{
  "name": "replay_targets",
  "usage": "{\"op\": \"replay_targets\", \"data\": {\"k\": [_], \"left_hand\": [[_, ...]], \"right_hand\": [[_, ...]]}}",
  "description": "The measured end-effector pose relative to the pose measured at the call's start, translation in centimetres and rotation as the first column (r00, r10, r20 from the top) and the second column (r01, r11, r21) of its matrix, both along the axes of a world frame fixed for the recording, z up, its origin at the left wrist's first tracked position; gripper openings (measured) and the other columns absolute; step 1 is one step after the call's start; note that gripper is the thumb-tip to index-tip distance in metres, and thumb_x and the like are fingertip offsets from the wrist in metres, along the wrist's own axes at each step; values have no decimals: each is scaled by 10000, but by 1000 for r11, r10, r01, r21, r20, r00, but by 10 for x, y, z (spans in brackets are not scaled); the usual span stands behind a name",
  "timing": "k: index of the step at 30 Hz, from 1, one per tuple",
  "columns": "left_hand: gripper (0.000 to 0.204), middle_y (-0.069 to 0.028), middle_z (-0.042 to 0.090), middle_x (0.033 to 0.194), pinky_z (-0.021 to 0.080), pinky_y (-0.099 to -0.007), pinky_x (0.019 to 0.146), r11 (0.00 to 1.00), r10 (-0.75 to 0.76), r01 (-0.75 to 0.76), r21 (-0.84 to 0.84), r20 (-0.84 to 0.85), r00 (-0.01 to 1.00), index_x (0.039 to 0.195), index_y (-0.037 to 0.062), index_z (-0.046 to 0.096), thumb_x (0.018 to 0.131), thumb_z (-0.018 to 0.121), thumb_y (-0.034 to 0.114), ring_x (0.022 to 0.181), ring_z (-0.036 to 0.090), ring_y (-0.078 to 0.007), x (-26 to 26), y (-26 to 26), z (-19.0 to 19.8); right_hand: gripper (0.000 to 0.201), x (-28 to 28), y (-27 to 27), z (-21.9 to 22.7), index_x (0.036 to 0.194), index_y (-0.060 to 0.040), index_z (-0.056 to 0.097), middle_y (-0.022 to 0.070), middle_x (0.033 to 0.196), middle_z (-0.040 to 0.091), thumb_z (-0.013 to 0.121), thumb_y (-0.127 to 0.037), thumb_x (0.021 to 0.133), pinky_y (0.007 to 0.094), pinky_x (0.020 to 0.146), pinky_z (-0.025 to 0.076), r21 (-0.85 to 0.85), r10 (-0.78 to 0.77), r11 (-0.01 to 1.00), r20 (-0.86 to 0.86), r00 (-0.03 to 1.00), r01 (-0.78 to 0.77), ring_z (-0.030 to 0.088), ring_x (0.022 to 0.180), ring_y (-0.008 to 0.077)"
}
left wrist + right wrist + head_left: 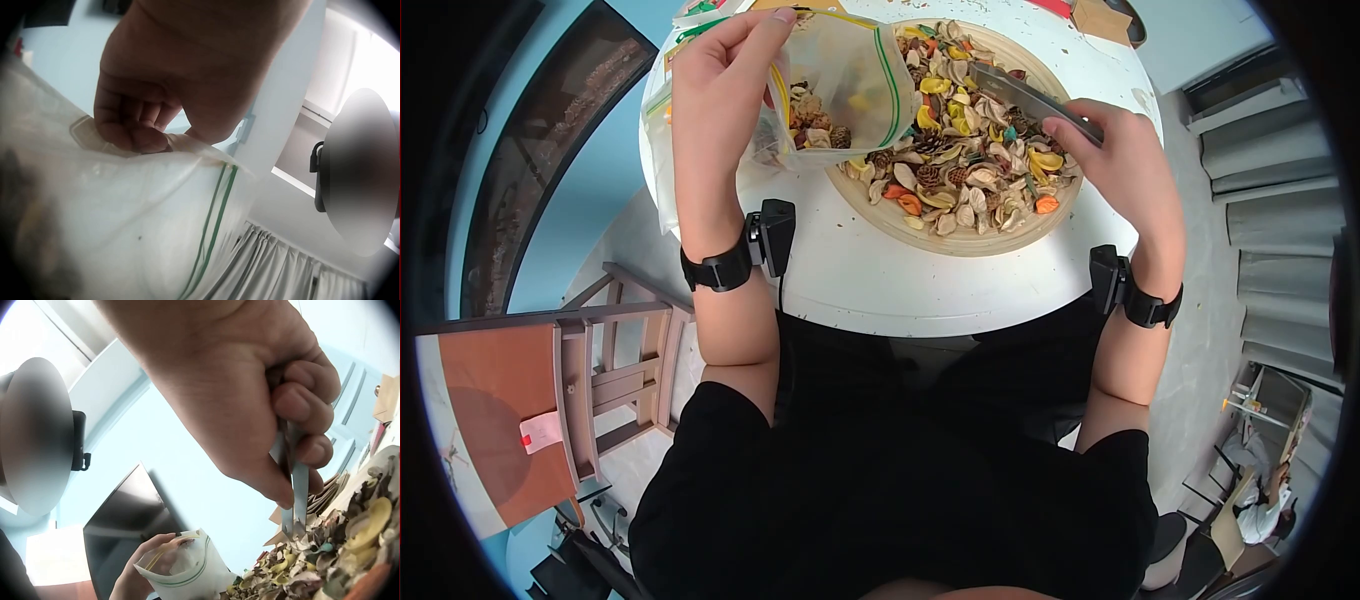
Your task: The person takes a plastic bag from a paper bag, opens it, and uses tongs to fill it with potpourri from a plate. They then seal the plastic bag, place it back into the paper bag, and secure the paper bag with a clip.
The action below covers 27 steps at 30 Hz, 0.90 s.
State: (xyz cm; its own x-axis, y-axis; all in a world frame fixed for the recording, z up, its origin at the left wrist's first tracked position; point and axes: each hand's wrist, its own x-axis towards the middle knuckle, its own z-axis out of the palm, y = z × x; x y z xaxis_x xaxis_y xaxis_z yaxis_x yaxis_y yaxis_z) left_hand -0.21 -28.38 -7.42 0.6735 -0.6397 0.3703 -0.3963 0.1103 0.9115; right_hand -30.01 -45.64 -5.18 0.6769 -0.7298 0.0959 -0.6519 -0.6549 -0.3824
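Observation:
My left hand (pixel 725 85) pinches the top edge of a clear zip bag (pixel 825 157) with green and yellow seal strips. The bag's mouth faces the plate, and dried pieces and small cones lie inside it. In the left wrist view, thumb and fingers grip the bag's (pixel 144 206) rim. My right hand (pixel 1125 155) holds metal tongs (pixel 1040 103), their tips down at the potpourri (pixel 990 180) of dried petals, pine cones and yellow and orange pieces. This heap covers a round woven plate (pixel 900 236). In the right wrist view, the tongs' (pixel 300 494) two arms stand slightly apart.
The round white table (pixel 880 300) bears the plate. Another plastic bag (pixel 662 180) hangs at its left edge. A brown cardboard piece (pixel 1103 20) lies at the back right. A wooden chair (pixel 625 385) stands left, and another person (pixel 1262 515) sits at far lower right.

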Motion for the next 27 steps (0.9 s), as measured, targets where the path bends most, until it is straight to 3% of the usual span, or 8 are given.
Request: {"op": "replay_targets", "data": {"k": [10, 13, 19, 22, 25, 27], "left_hand": [[268, 49, 603, 733, 357, -209, 688, 1000, -18, 18, 7, 24, 1000, 1020, 12, 776, 963, 710, 266, 735, 509, -37, -2, -1, 1], [270, 50, 605, 736, 354, -209, 681, 1000, -18, 18, 1, 19, 1000, 1021, 11, 776, 963, 710, 266, 733, 504, -36, -2, -1, 0], [275, 54, 608, 737, 350, -212, 663, 1000, -20, 20, 6, 13, 1000, 1030, 9, 778, 963, 711, 267, 727, 502, -34, 1, -1, -1], [277, 56, 610, 742, 357, -211, 675, 1000, -24, 24, 7, 13, 1000, 1028, 8, 777, 964, 711, 269, 737, 507, -35, 2, -1, -2], [277, 57, 611, 751, 366, -209, 704, 999, -34, 34, -8, 18, 999, 1022, 8, 776, 966, 709, 272, 756, 513, -36, 2, -1, -2], [276, 58, 611, 756, 371, -208, 722, 999, -33, 33, -8, 18, 999, 1019, 9, 774, 967, 709, 272, 768, 515, -37, -1, -2, -2]], "right_hand": [[362, -5, 9, 0, 1092, -16, 766, 177, 692, 702, 739, -329, 911, 378, 655, 545, -3, -16, 1000, -132, 991, 16, 701, 643, 314], [349, -8, -1, -13, 1091, -18, 767, 183, 685, 696, 745, -313, 906, 394, 663, 549, -75, 81, 993, -100, 992, -88, 697, 646, 331], [311, -2, 1, -6, 1077, -24, 772, 186, 676, 682, 742, -284, 910, 406, 643, 536, -104, 120, 986, -113, 986, -132, 678, 630, 340], [301, -6, -1, -3, 1061, -12, 769, 175, 654, 673, 736, -274, 916, 386, 607, 511, -116, 131, 984, -43, 990, -135, 638, 585, 328], [294, -9, 0, 8, 1044, -1, 765, 144, 625, 655, 748, -266, 918, 337, 554, 468, -156, 145, 979, 51, 988, -135, 580, 529, 266], [286, -9, 3, 15, 1046, -8, 767, 127, 613, 633, 758, -264, 918, 314, 530, 438, -119, 162, 983, 201, 966, -140, 544, 512, 222]]}}
